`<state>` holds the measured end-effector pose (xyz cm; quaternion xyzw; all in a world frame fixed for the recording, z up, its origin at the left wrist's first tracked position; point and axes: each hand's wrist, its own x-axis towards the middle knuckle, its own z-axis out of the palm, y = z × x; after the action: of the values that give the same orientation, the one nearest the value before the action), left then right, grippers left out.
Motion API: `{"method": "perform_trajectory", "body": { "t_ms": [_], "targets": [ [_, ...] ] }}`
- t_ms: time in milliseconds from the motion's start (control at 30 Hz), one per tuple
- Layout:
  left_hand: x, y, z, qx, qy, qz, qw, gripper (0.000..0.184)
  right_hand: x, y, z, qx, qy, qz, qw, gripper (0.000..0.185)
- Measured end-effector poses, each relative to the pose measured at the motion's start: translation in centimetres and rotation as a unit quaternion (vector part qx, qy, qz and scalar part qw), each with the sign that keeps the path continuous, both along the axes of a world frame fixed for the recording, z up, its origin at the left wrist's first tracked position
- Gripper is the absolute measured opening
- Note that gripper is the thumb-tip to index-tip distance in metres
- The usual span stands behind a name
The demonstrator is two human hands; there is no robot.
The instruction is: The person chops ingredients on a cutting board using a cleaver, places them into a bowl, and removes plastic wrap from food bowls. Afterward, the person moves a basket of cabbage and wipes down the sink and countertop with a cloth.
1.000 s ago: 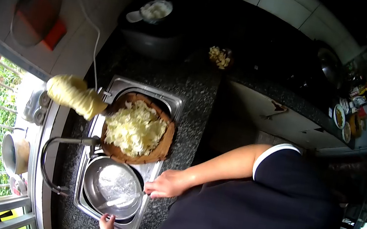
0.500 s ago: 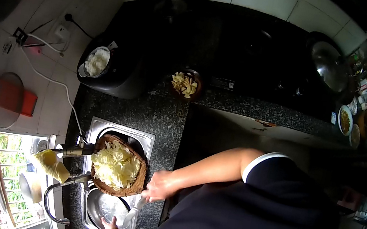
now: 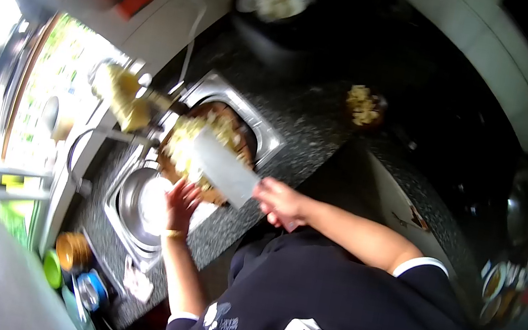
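Observation:
My right hand (image 3: 280,201) is wrapped round the handle of a cleaver (image 3: 225,166), its broad blade slanting up and left over the basket. Under the blade sits a round woven basket (image 3: 215,195) heaped with chopped pale-yellow cabbage (image 3: 185,140), resting on the sink. My left hand (image 3: 182,201) is at the near-left rim of the basket, fingers apart, and appears to hold nothing. Whether it touches the rim I cannot tell. Just left of it, a metal basin (image 3: 143,199) sits in the other sink bowl.
A faucet (image 3: 79,153) curves beside the sink (image 3: 268,141), with a yellow cloth-like thing (image 3: 124,98) near it. A bowl of cut pale pieces (image 3: 363,106) stands on the counter. Farther back is white food in a pot (image 3: 282,4). Cups (image 3: 73,251) stand by the window.
The view has turned and blurred. My right hand has brought the cleaver up from beside the basin to above the cabbage. My left hand has moved from the basin to the basket's rim.

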<state>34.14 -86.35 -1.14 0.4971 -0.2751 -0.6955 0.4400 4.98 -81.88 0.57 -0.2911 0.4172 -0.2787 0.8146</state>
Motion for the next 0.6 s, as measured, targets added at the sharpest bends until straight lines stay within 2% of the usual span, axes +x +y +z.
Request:
{"method": "perform_trajectory", "body": {
  "t_ms": [67,167,233,267,300,400,500,600],
  "targets": [
    [-2.3,0.0,1.0,0.017,0.011,-0.044,0.999,0.068,0.7,-0.1,-0.1,0.048,-0.021,0.011,0.999,0.023],
    [-1.9,0.2,0.8,-0.068,0.089,-0.028,0.993,0.036,2.2,0.1,0.1,0.101,-0.080,0.027,0.991,0.025],
    [-0.8,0.1,0.9,-0.091,0.141,-0.043,0.985,0.026,4.1,0.5,0.4,0.117,-0.082,0.034,0.989,0.029],
    [-0.7,0.3,2.2,-0.074,0.130,-0.034,0.988,0.022,5.3,0.7,0.7,0.125,-0.097,0.042,0.987,0.032],
    [-0.1,0.5,2.0,-0.072,0.133,-0.037,0.988,0.022,6.5,1.0,0.5,0.126,-0.095,0.038,0.987,0.032],
    [3.2,0.8,0.6,-0.079,0.203,-0.020,0.976,0.033,10.2,1.6,0.3,0.177,-0.202,0.081,0.960,0.041],
    [6.1,1.3,0.2,-0.095,0.237,-0.002,0.967,0.036,13.4,2.2,0.4,0.175,-0.213,0.080,0.958,0.041],
    [9.3,1.5,-0.4,-0.084,0.241,-0.047,0.966,0.030,16.2,2.7,0.1,0.182,-0.255,0.086,0.946,0.042]
  ]
}}
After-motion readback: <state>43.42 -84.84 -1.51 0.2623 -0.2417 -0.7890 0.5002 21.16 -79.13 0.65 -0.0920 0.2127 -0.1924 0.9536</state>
